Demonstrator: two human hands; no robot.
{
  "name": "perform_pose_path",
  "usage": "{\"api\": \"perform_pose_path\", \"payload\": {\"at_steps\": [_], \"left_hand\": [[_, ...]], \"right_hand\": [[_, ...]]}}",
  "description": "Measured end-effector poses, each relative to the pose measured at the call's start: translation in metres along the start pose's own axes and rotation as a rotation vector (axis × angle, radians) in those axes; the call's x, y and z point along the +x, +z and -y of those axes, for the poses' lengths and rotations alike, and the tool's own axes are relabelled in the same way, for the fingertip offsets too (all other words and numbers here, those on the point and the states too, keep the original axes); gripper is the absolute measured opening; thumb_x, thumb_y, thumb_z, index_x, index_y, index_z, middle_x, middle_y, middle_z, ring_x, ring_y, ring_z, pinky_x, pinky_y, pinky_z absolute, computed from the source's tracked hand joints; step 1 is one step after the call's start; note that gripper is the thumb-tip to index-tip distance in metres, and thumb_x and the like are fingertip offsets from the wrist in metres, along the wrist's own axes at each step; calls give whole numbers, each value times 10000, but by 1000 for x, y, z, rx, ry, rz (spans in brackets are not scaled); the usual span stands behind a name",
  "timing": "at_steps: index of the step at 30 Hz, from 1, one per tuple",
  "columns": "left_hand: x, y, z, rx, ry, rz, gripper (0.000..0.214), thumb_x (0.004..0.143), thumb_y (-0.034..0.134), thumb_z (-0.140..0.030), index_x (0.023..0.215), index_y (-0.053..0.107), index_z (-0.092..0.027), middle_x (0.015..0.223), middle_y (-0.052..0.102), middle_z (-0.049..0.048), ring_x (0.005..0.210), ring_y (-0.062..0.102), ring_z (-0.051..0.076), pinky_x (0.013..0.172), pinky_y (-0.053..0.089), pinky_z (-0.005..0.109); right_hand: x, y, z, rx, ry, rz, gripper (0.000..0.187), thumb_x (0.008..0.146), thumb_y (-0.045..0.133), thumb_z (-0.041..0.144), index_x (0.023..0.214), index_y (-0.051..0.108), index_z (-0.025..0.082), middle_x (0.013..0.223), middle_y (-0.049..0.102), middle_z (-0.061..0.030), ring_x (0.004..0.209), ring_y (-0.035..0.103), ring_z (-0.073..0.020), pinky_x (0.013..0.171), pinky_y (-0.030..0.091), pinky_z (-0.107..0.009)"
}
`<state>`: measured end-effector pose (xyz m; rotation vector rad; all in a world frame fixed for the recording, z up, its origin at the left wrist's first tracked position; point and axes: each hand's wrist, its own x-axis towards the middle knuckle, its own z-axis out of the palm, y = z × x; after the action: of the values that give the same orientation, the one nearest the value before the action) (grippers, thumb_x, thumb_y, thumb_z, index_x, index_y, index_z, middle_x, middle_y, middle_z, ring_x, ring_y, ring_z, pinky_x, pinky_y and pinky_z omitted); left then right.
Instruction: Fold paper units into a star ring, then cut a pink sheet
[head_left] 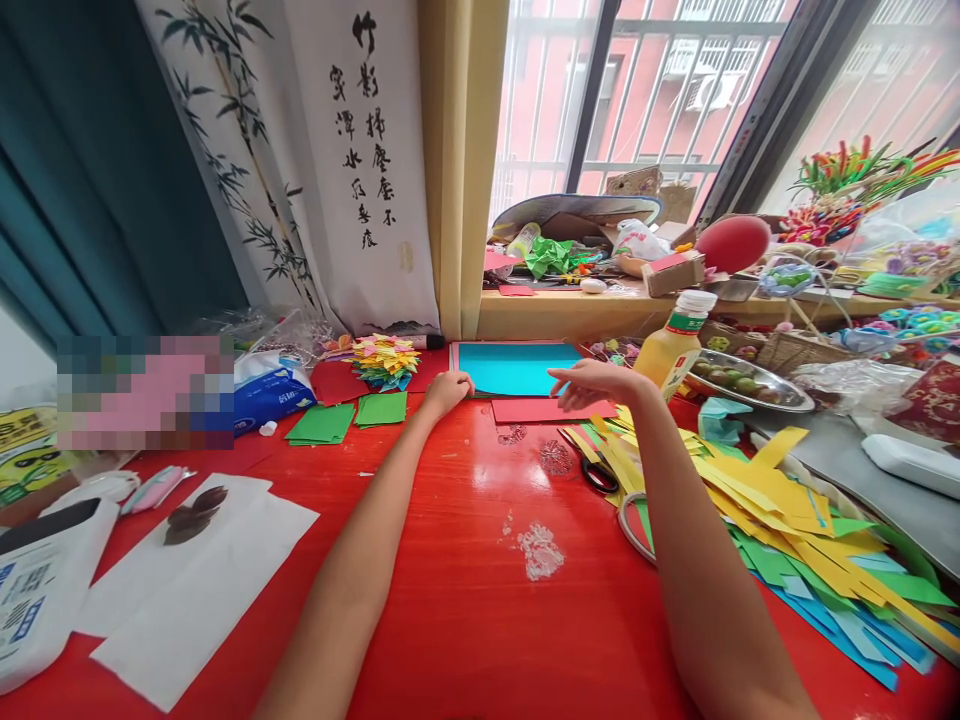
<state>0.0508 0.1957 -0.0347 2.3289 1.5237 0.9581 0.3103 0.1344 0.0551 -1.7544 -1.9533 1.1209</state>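
Note:
A stack of paper with a bright blue sheet (517, 368) on top lies at the far side of the red table. At its front left corner is my left hand (448, 391), its fingers curled closed on the paper's edge, the fingertips partly hidden. My right hand (598, 384) hovers by the stack's right end, fingers stretched out and apart, holding nothing. Just in front of the stack lies a strip of red paper (547, 411), partly beneath my right hand. Two piles of green squares (321, 424) rest left of my left hand, near a multicoloured folded-paper piece (385, 360).
Right of my forearm spreads a heap of yellow, green and blue paper strips (795, 510), with black-handled scissors (598, 476) and a tape roll (634, 528). A juice bottle (675, 345) stands behind. White sheets (217, 590) lie on the left of the red table (480, 620).

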Motion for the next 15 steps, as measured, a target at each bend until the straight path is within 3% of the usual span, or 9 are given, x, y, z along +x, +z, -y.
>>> {"api": "perform_pose_path", "payload": {"at_steps": [2, 5, 8, 10, 13, 15], "left_hand": [[2, 1, 5, -64, -12, -10, 288, 691, 380, -121, 669, 656, -197, 775, 671, -4, 751, 586, 150, 689, 428, 229], [2, 1, 7, -135, -14, -44, 332, 673, 375, -85, 796, 667, -185, 830, 672, 4, 780, 587, 150, 717, 437, 232], [2, 1, 8, -190, 3, -76, 389, 654, 366, -37, 865, 658, -184, 905, 663, 9, 851, 581, 153, 788, 431, 245], [3, 1, 11, -224, 14, -94, 418, 643, 354, -8, 880, 651, -184, 955, 650, 8, 913, 567, 148, 835, 418, 244], [6, 5, 19, -268, -1, -136, 474, 615, 341, 31, 942, 626, -161, 1055, 607, 34, 1000, 531, 150, 894, 394, 252], [9, 9, 27, -293, -30, -151, 501, 604, 345, 42, 996, 605, -133, 1103, 577, 69, 1015, 525, 166, 909, 392, 274]], "right_hand": [[11, 9, 2, -108, -203, -205, 405, 842, 405, 422, 937, 607, 85, 897, 663, -129, 753, 633, -141, 640, 519, -222], [37, 41, 3, -196, -280, -357, 337, 828, 463, 323, 1103, 539, 144, 1127, 583, -84, 982, 562, -152, 800, 470, -248], [61, 76, 0, -313, -310, -414, 356, 781, 541, 279, 1127, 542, 196, 1178, 557, -50, 1078, 503, -170, 897, 390, -254], [70, 89, -4, -385, -293, -442, 304, 824, 469, 252, 1111, 562, 214, 1159, 571, -53, 1065, 512, -189, 877, 391, -274], [76, 92, -9, -475, -255, -496, 342, 885, 322, 250, 1138, 549, 202, 1149, 576, -74, 1045, 524, -204, 844, 395, -290], [76, 89, -12, -530, -249, -512, 355, 888, 319, 306, 1151, 537, 208, 1152, 574, -70, 1042, 524, -205, 828, 397, -280]]}}
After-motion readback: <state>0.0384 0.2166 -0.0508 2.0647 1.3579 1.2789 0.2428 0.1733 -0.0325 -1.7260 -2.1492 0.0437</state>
